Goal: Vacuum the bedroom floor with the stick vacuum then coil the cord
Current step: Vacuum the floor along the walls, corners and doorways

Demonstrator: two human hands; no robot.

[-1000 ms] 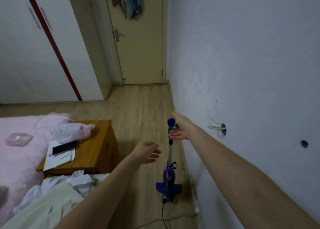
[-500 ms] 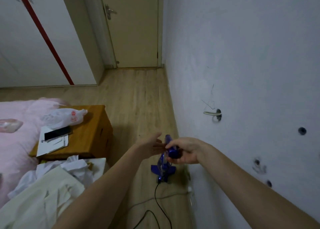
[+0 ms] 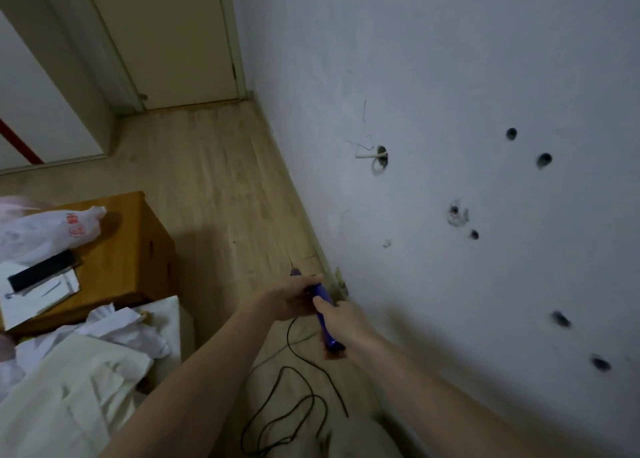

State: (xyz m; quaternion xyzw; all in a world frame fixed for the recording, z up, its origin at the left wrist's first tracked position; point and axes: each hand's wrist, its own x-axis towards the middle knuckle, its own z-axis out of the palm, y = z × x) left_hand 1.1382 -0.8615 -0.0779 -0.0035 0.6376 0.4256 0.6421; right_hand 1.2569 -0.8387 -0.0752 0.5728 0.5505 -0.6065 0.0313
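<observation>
The blue stick vacuum (image 3: pixel 325 322) stands close to the wall, seen almost end-on from above, so its body is mostly hidden. My right hand (image 3: pixel 341 319) grips its blue handle from the wall side. My left hand (image 3: pixel 289 298) holds the handle's upper end from the other side, fingers curled round it. A black cord (image 3: pixel 294 402) runs down from the vacuum and lies in loose loops on the wooden floor (image 3: pixel 221 187) below my arms.
A wooden nightstand (image 3: pixel 138 249) at left carries a plastic bag (image 3: pixel 45 232), papers and a dark phone (image 3: pixel 41 272). White bedding (image 3: pixel 69 371) fills the lower left. A grey wall (image 3: pixel 450 111) with holes is at right. A closed door (image 3: pixel 180 41) stands at the far end.
The view has tilted down and closer. My right hand went from touching the upright handle to gripping it, and my left hand closed on the handle too. More cord shows on the floor.
</observation>
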